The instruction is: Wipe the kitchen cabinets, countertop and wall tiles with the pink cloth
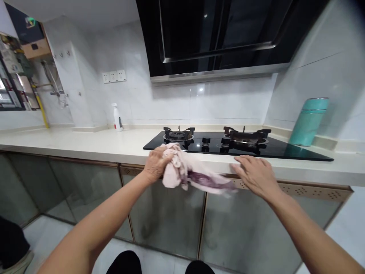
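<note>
My left hand (156, 163) is closed around a bunched pale pink cloth (174, 167) at the front edge of the white countertop (85, 142). The cloth's loose end, with a dark purple patch, trails to the right and is blurred by motion. My right hand (255, 173) holds nothing; its fingers lie stretched over the counter's front edge, close to the black gas hob (199, 146). Two burners with black pan supports and two dark knobs show on the hob, just behind my hands.
A white spray bottle (117, 118) stands at the back left of the counter. At the right end is a turquoise flask (309, 121). A black range hood (216, 38) hangs above the hob. Glass-fronted cabinets (171, 220) run below. Someone's shoe (18, 262) shows at lower left.
</note>
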`<move>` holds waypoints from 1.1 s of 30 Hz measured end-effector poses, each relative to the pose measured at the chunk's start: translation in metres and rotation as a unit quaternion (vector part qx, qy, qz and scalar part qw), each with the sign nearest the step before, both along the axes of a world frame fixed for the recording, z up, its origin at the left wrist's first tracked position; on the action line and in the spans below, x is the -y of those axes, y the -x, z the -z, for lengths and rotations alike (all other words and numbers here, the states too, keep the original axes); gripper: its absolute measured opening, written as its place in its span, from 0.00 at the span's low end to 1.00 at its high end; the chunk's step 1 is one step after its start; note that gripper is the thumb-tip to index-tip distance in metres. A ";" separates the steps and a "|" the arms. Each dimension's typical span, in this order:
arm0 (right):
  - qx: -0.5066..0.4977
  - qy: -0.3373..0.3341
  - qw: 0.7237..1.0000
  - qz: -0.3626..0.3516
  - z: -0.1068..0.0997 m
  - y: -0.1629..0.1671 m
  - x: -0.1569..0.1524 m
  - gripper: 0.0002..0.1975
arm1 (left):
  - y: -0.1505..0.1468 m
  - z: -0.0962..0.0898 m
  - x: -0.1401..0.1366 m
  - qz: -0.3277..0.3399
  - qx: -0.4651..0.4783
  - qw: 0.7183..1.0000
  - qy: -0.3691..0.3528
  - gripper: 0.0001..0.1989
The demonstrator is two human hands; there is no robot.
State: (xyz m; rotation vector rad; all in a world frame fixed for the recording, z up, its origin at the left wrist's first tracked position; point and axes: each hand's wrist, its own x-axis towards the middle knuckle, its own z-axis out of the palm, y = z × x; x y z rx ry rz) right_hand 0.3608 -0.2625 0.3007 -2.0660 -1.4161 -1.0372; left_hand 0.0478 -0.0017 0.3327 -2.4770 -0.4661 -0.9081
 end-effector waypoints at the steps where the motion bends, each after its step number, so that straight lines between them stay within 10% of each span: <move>1: 0.028 0.000 1.000 0.008 0.001 0.012 -0.010 0.24 | 0.019 -0.004 -0.010 -0.031 -0.004 1.000 0.001 0.19; 10: 0.109 0.007 0.993 0.032 -0.011 0.063 -0.054 0.23 | 0.166 -0.049 -0.069 -0.296 -0.070 0.952 -0.029 0.21; 14: 0.112 -0.026 0.992 0.053 -0.002 0.066 -0.060 0.23 | 0.182 -0.063 -0.073 -0.285 -0.093 0.954 0.006 0.19; 19: 0.108 -0.045 0.992 0.051 0.001 0.066 -0.063 0.23 | 0.120 -0.059 -0.047 -0.206 -0.150 0.967 -0.008 0.16; 28: 0.106 -0.101 0.989 -0.014 0.008 0.052 -0.059 0.19 | -0.106 -0.011 0.067 0.073 -0.090 0.985 -0.129 0.19; 33: 0.106 -0.124 0.985 -0.052 0.014 0.044 -0.058 0.18 | -0.084 -0.009 0.050 0.064 -0.087 0.986 -0.130 0.18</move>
